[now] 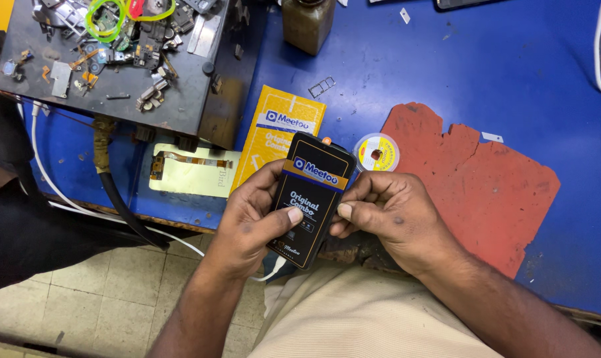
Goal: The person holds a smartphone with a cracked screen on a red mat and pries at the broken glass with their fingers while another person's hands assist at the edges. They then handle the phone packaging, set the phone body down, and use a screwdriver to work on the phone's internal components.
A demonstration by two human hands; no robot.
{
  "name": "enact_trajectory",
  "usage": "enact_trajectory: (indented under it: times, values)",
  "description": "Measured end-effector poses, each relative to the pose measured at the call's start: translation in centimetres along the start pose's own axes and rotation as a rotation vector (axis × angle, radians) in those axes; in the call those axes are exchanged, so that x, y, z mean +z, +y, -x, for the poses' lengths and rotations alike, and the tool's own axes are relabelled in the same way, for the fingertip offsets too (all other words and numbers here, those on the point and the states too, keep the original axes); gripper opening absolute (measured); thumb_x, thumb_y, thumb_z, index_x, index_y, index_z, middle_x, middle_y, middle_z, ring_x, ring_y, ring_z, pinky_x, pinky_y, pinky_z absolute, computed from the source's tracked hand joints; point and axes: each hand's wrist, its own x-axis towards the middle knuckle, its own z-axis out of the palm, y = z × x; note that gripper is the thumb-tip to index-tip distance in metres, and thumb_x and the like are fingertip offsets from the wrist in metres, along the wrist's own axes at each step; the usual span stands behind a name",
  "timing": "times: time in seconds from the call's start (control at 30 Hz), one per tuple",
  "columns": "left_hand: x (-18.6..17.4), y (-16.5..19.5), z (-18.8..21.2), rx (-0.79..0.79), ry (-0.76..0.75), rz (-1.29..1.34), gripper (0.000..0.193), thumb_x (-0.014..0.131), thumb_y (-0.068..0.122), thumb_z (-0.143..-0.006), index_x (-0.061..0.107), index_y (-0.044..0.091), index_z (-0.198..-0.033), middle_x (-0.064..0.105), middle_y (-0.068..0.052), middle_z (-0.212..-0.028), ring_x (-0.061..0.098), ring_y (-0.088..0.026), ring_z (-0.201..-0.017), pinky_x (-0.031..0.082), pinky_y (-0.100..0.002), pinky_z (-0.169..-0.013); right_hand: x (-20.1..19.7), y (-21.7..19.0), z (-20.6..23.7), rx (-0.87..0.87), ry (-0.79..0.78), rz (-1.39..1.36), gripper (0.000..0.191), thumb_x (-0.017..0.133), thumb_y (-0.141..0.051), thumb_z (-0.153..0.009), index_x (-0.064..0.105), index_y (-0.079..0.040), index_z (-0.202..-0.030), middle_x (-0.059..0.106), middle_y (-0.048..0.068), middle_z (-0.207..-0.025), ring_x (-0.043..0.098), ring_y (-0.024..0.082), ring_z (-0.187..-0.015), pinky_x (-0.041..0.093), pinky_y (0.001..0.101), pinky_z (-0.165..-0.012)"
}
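Nearest the camera, the person's lap in tan cloth is showing below the table edge (181,222), with tiled floor to the left. Just above it, both hands are gripping a black box (311,199) with an orange band, tilted slightly and held over the table's near edge. The left hand (250,222) is wrapping around the box's left side, fingers curled behind it and the thumb pressing flat on the front face. The right hand (390,219) is closing on the right edge, thumb on the front and fingers bent behind. Neither hand is open; both are clamped on the box.

The box is looking like thin card, flat and long: probably light, fairly stiff along its edges, and easy to dent in the middle of the face. Its glossy print may be a little slippery, so the long edges seem the safer hold.

Just behind it, a yellow packet (274,129) is lying on the blue table, with a small solder-wick reel (376,152) beside a torn red mat (486,185). A pale phone panel (194,172) is lying to the left. Farther back, a dark tray (181,93) is carrying scrap parts, and a brown bottle (307,23) is standing at the far edge.
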Motion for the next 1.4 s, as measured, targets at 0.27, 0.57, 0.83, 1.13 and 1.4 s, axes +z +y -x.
enact_trajectory:
  times: [0.27, 0.57, 0.83, 1.13, 1.4]
  values:
    - [-0.03, -0.13, 0.01, -0.004, -0.002, 0.008, 0.061, 0.065, -0.002, -0.085, 0.048, -0.007, -0.143, 0.068, -0.016, -0.123, 0.066, -0.018, -0.113, 0.052, -0.033, -0.101, 0.06, 0.01, 0.02, 0.004, 0.005, 0.000, 0.005, 0.071, -0.001, -0.092, 0.068, 0.003, -0.092, 0.075, 0.013, -0.086, 0.076, 0.019, -0.074, 0.064, 0.0309, -0.069]
    - [-0.06, -0.15, 0.07, -0.004, 0.009, -0.002, 0.062, 0.066, -0.002, -0.085, 0.047, -0.007, -0.144, 0.068, -0.016, -0.124, 0.066, -0.018, -0.114, 0.051, -0.033, -0.102, 0.01, 0.21, 0.03, 0.000, 0.002, -0.011, 0.006, 0.071, -0.001, -0.092, 0.068, 0.003, -0.093, 0.075, 0.012, -0.086, 0.075, 0.018, -0.074, 0.064, 0.0309, -0.069]
    - [0.15, 0.02, 0.11, -0.009, 0.004, 0.008, 0.061, 0.066, -0.001, -0.085, 0.048, -0.007, -0.143, 0.067, -0.015, -0.124, 0.065, -0.017, -0.114, 0.051, -0.033, -0.102, 0.04, 0.09, 0.04, 0.006, 0.017, 0.020, 0.006, 0.071, -0.002, -0.092, 0.068, 0.003, -0.092, 0.075, 0.013, -0.086, 0.075, 0.019, -0.074, 0.064, 0.0310, -0.069]
    - [0.08, -0.19, 0.01, -0.004, 0.006, 0.006, 0.061, 0.066, -0.002, -0.085, 0.048, -0.007, -0.143, 0.068, -0.016, -0.123, 0.066, -0.018, -0.113, 0.051, -0.033, -0.102, -0.10, 0.22, 0.01, -0.003, 0.005, 0.002, 0.007, 0.072, -0.002, -0.091, 0.068, 0.003, -0.093, 0.075, 0.013, -0.086, 0.075, 0.019, -0.074, 0.064, 0.0313, -0.069]
    - [-0.08, -0.28, 0.05, -0.002, 0.002, 0.012, 0.061, 0.066, -0.002, -0.086, 0.047, -0.007, -0.144, 0.067, -0.015, -0.124, 0.066, -0.018, -0.114, 0.051, -0.033, -0.102, -0.07, 0.30, 0.02, 0.000, 0.001, -0.007, 0.007, 0.072, -0.002, -0.091, 0.068, 0.003, -0.093, 0.075, 0.012, -0.086, 0.075, 0.019, -0.074, 0.064, 0.0309, -0.069]
